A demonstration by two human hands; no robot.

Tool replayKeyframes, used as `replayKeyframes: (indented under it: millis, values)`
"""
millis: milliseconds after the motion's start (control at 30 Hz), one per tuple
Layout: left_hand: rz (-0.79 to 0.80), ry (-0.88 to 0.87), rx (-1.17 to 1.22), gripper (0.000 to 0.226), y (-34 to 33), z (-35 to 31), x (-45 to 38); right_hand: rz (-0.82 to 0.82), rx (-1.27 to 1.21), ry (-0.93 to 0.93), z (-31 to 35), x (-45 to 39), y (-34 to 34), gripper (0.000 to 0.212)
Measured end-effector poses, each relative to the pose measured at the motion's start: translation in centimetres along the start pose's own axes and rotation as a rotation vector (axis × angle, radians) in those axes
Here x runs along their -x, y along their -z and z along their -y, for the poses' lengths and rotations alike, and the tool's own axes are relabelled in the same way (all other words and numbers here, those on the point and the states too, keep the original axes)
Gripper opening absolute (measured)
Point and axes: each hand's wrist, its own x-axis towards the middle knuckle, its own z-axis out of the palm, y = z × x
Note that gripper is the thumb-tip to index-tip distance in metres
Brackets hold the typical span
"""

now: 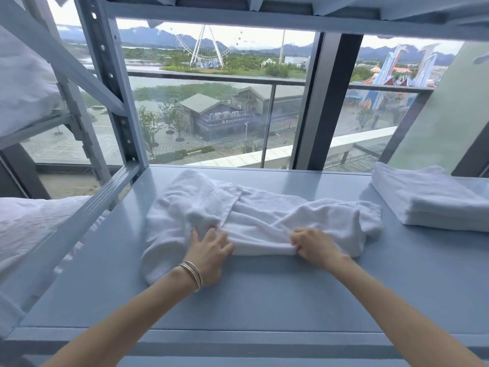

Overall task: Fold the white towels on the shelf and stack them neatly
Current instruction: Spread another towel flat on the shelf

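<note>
Both grips are working the near edge of the towel [262, 221]: the right hand [315, 246] is pinching a fold of that edge between curled fingers and thumb, while the left hand [209, 250] is lying across the cloth with fingers spread fairly straight, pressing more than clutching. Between them the hem is running taut, parallel to the front edge of the shelf [264, 300]. From that line the towel is spreading away toward the back edge, bunched and creased, its long axis lying left to right; a loose lobe is trailing off past the left hand toward the left edge. So the bulk lies beyond and to either side of the hands, and the left one is nearer the untidy end. A likely next step is drawing the hem outward to flatten it. At the right edge, well apart, a folded stack [434, 200] is waiting.
</note>
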Motion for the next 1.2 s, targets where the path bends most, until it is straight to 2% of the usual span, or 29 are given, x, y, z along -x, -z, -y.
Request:
replayKeyframes:
  millis: [100,167,200,267,333,400,433,467,533,567,633,733,833,900,967,1000,1033,1100,1167,1200]
  values:
    - [-0.202,-0.221,-0.027,0.030,-0.3,0.5,0.9,0.221,0.304,-0.296,-2.3,0.8,2.5,0.034]
    - [-0.286,-0.276,0.071,0.028,0.3,-0.9,1.2,0.305,0.390,-0.360,-1.7,0.9,4.0,0.039]
    - [-0.319,-0.280,0.106,0.031,0.6,-1.9,1.1,0.253,0.352,-0.292,-0.8,0.5,4.3,0.039]
    - [-0.341,-0.268,0.146,0.035,0.7,-3.1,0.3,0.087,0.048,-0.045,1.8,-0.2,3.8,0.033]
    - [-0.315,-0.224,0.189,0.035,1.1,-3.7,-0.7,0.110,-0.243,0.111,4.3,-0.2,2.9,0.036]
    - [-0.248,-0.138,0.183,0.037,1.6,-3.7,-1.5,0.134,-0.181,0.141,5.0,0.1,1.1,0.036]
    - [-0.168,-0.092,0.162,0.042,1.8,-3.7,-1.7,0.078,-0.115,0.144,4.6,0.6,0.1,0.034]
    - [-0.153,-0.061,0.149,0.046,1.5,-3.5,-1.8,-0.013,-0.066,0.151,3.7,1.2,-0.8,0.034]
    - [-0.162,-0.048,0.149,0.050,1.3,-3.2,-2.0,-0.110,-0.018,0.139,1.7,2.6,-1.6,0.030]
    - [-0.155,-0.044,0.170,0.047,1.5,-3.3,-2.0,-0.118,0.006,0.114,0.5,3.2,-1.6,0.028]
    - [-0.249,-0.036,0.271,0.037,1.2,-3.8,-2.5,-0.107,0.064,0.057,-1.5,4.2,-1.0,0.030]
    - [-0.202,-0.003,0.457,0.029,2.2,-6.0,-3.4,0.022,0.155,-0.028,-4.4,5.4,0.0,0.032]
    - [-0.290,-0.014,0.654,0.033,3.3,-7.3,-3.8,0.215,0.237,-0.134,-6.8,6.2,1.3,0.034]
    - [-0.379,-0.018,0.625,0.027,3.7,-6.6,-3.6,0.367,0.261,-0.187,-8.2,6.5,2.5,0.033]
    - [-0.488,0.097,0.553,0.025,4.2,-4.4,-2.7,0.537,0.293,-0.148,-8.8,5.9,4.2,0.023]
    - [-0.491,0.188,0.508,0.025,4.2,-2.7,-2.1,0.596,0.266,-0.114,-8.4,5.4,5.1,0.026]
    - [-0.459,0.282,0.448,0.026,4.1,-0.8,-1.4,0.623,0.195,-0.069,-7.6,4.6,5.8,0.040]
    - [-0.266,0.471,0.324,0.029,3.3,2.9,0.3,0.504,-0.024,0.118,-3.9,2.9,6.6,0.061]
    - [-0.122,0.609,0.209,0.033,2.0,5.5,2.0,0.254,-0.223,0.341,1.6,1.2,6.7,0.052]
    - [-0.100,0.633,0.152,0.033,1.2,6.2,2.7,0.163,-0.283,0.413,4.5,0.2,6.3,0.046]
